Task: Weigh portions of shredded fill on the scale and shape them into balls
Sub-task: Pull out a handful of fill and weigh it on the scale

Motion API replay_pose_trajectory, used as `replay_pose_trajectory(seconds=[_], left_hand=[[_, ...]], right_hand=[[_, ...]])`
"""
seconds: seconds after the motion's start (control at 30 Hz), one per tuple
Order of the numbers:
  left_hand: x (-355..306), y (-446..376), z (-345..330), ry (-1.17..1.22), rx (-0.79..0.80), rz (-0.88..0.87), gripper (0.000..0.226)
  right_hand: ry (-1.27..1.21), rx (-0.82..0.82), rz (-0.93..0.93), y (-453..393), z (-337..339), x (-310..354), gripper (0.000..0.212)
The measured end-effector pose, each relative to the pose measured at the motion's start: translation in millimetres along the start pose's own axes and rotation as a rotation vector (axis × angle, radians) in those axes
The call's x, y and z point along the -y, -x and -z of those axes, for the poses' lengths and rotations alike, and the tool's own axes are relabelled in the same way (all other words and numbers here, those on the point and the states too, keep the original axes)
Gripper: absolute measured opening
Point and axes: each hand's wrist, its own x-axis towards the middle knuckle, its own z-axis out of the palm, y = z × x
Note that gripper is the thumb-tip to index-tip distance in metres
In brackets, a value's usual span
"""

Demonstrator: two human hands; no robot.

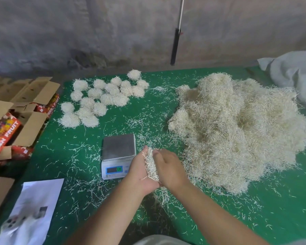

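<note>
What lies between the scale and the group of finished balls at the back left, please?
In the head view, only green table cover strewn with loose shreds separates the scale from the finished balls.

Cream fill (237, 131), green table (281, 209), silver-topped scale (119, 147).

Scale (118, 153), platform bare, sat on green table (281, 218). Just right of the scale, left hand (141, 172) and right hand (170, 168) squeezed a portion of fill (151, 165) between them. Finished balls (102, 99) lay beyond the scale; loose fill heap (237, 128) well right.
</note>
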Motion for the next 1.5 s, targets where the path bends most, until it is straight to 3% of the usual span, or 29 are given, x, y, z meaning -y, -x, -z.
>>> replay_pose_trajectory(seconds=[0.1, 0.23, 0.3, 0.4, 0.53, 0.57, 0.63, 0.77, 0.83, 0.9, 1.0, 1.1, 1.17, 1.23, 1.33, 1.4, 1.47, 1.5], left_hand=[[-6, -1, 0, -0.085, -0.003, -0.05, 0.061], [-4, -10, -6, -0.159, -0.165, -0.165, 0.022], [-7, -13, -5, -0.203, -0.29, -0.266, 0.016], [-16, -12, -10, -0.181, -0.321, -0.399, 0.021], [-17, 0, -29, -0.179, -0.277, -0.59, 0.027], [-14, 2, -33, -0.216, -0.298, -0.647, 0.034], [-3, 3, -40, -0.295, -0.283, -0.745, 0.024], [21, -4, -37, -0.781, -0.063, -0.938, 0.019], [28, -10, -27, -1.171, -0.109, -1.075, 0.021], [33, -10, -23, -1.443, -0.257, -1.101, 0.041], [41, 0, -25, -1.487, -0.292, -1.091, 0.072], [48, 12, -24, -1.257, -0.138, -0.945, 0.072], [47, 20, -21, -0.922, -0.021, -0.736, 0.066], [41, 23, -18, -0.592, -0.008, -0.443, 0.061], [34, 12, -8, -0.084, 0.094, 0.079, 0.08], [34, 14, -10, 0.044, 0.174, 0.194, 0.088], [30, 15, -21, 0.079, 0.169, 0.166, 0.08], [27, 13, -25, 0.095, 0.123, 0.12, 0.071]], right_hand=[[-0.041, 0.021, 0.014, 3, -2, -5, 0.029], [-0.285, -0.028, -0.072, 9, -2, -3, 0.008], [-0.429, -0.086, -0.14, 10, 4, -2, 0.021], [-0.712, -0.07, -0.32, 14, 18, -9, 0.048], [-1.243, 0.132, -0.72, 15, 26, -16, 0.081], [-1.353, 0.195, -0.777, 17, 25, -15, 0.088], [-1.556, 0.346, -0.781, 20, 20, -7, 0.088], [-1.671, 0.287, -0.697, 14, 30, 12, 0.073], [-1.651, 0.231, -0.653, 9, 39, 12, 0.067], [-1.543, 0.207, -0.653, 8, 43, 9, 0.07], [-1.403, 0.115, -0.624, 4, 39, 14, 0.058], [-1.27, -0.057, -0.573, -2, 42, 18, 0.025], [-1.236, -0.161, -0.561, -10, 51, 11, 0.033], [-1.185, -0.143, -0.516, -13, 61, 12, 0.029], [-0.865, -0.167, -0.344, -18, 57, 15, 0.03], [-0.57, -0.21, -0.085, -19, 47, 15, 0.033], [-0.336, -0.146, 0.11, -16, 36, 10, 0.05], [-0.221, -0.114, 0.16, -15, 31, 6, 0.049]])
